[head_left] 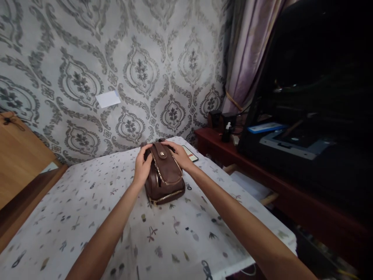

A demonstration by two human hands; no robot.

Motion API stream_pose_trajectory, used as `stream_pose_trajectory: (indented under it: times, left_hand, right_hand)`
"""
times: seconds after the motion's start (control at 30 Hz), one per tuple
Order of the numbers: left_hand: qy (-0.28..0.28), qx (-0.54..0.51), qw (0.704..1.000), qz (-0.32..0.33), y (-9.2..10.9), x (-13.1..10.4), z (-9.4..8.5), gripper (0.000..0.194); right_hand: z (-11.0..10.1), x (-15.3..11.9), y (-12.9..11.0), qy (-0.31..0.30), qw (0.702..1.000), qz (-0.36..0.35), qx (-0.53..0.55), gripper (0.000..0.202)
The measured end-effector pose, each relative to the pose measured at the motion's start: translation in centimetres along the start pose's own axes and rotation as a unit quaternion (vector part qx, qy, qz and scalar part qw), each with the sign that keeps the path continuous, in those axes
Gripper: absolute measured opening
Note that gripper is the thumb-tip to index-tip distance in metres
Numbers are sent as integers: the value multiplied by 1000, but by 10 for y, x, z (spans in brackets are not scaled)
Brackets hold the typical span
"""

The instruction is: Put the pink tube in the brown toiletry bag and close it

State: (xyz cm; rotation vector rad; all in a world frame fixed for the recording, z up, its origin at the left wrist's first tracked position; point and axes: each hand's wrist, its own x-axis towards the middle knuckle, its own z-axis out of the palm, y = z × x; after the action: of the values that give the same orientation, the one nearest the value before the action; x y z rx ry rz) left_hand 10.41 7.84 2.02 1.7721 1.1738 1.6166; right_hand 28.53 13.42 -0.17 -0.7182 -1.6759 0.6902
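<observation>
A brown leather bag (170, 171) with gold zippers and a round metal snap on its flap lies on a table with a white patterned cloth (157, 233). My left hand (143, 165) grips the bag's upper left side, its fingers bent over the edge. On the upper right side, my right hand (178, 153) holds the bag, with its fingers reaching over the top beside the flap. A phone (190, 154) with a lit screen lies just behind my right hand.
A dark red stand (210, 136) with a large black screen (314, 89) borders the table on the right. A wooden board (23, 155) stands at the left. Patterned wallpaper rises behind, with a white paper (107, 99) on it.
</observation>
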Motion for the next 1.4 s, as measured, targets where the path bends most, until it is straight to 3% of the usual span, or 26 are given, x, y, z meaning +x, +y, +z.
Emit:
stream_pose_trajectory:
  times: [0.17,0.33,0.6,0.73,0.87,1.07,1.27,1.4]
  left_hand:
    - [45,40,998,0,22,-41,-2,20]
    - [-16,99,995,-30,41,-74,-1,31]
    - [-9,103,994,-29,31,-79,-1,25]
    - [13,108,994,-22,27,-81,1,24]
    - [25,115,993,-16,28,-83,4,27]
    - [21,101,995,-10,29,-83,4,28]
    - [15,104,994,-6,29,-84,0,29]
    - [21,116,993,7,29,-87,1,27]
  right_hand:
    - [1,0,1,12,1000,-5,-11,32]
    - [2,-2,0,19,999,-16,-35,33]
    - [6,-15,-12,45,999,-1,-10,40]
    - [9,-43,-22,90,996,5,13,41]
    - [9,-82,-37,136,988,15,-66,35]
    - [9,-122,-46,60,992,6,-109,41]
    - [0,-127,-34,-48,989,-31,-137,44]
    - [-5,-126,-32,-67,986,-35,-148,34]
